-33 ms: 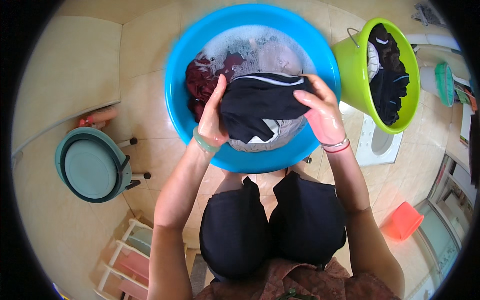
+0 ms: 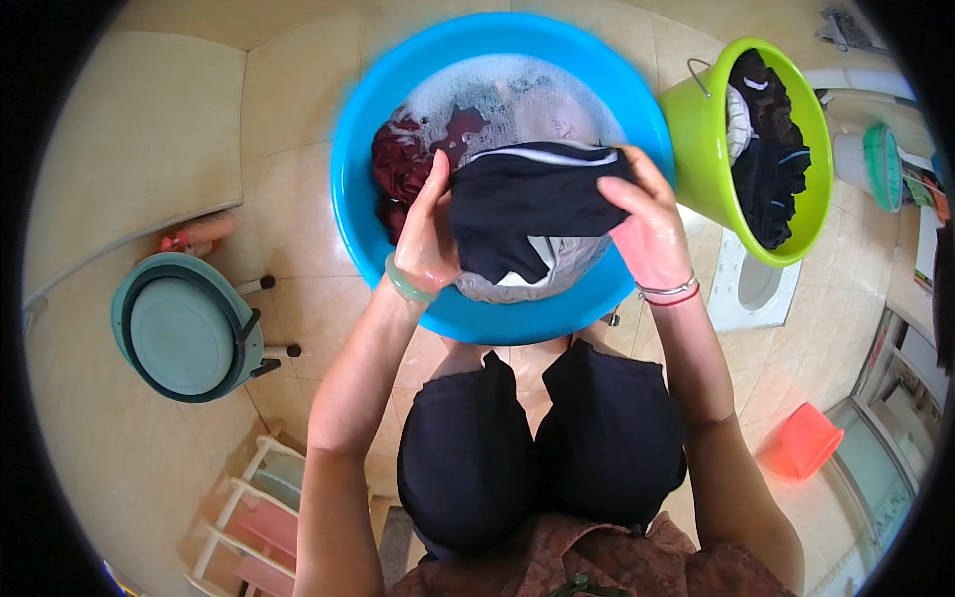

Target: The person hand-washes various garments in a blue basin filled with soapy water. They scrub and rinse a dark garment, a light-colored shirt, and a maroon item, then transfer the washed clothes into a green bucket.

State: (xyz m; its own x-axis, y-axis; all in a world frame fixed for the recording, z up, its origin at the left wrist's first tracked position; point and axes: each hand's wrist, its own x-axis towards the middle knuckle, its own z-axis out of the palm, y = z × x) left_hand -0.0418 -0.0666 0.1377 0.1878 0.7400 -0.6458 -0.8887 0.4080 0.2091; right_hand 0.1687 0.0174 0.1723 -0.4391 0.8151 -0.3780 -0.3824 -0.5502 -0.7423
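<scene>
Between my hands a black garment with white trim [image 2: 532, 199] is held up over a large blue basin [image 2: 348, 189]. My left hand [image 2: 430, 234] grips its left side, thumb up and the other fingers hidden behind the cloth. On the other side my right hand [image 2: 645, 214] pinches its edge, thumb in front. Both hands look wet. Inside the basin, sudsy water [image 2: 468, 85] surrounds a dark red garment [image 2: 400, 164] at the left. A pale garment [image 2: 557, 114] lies under the foam, and grey-white cloth [image 2: 517, 289] shows beneath the black one.
At the right, a lime-green bucket [image 2: 701, 149] full of dark clothes stands against the basin. A white squat toilet [image 2: 754, 284] is set in the floor behind it. Grey-green folding basins [image 2: 179, 333] hang at the left. A shelf rack [image 2: 244, 517] and a coral bucket [image 2: 804, 441] stand nearer.
Both hands have shifted slightly right with the black garment, which looks stretched a little flatter. Everything else stays put.
</scene>
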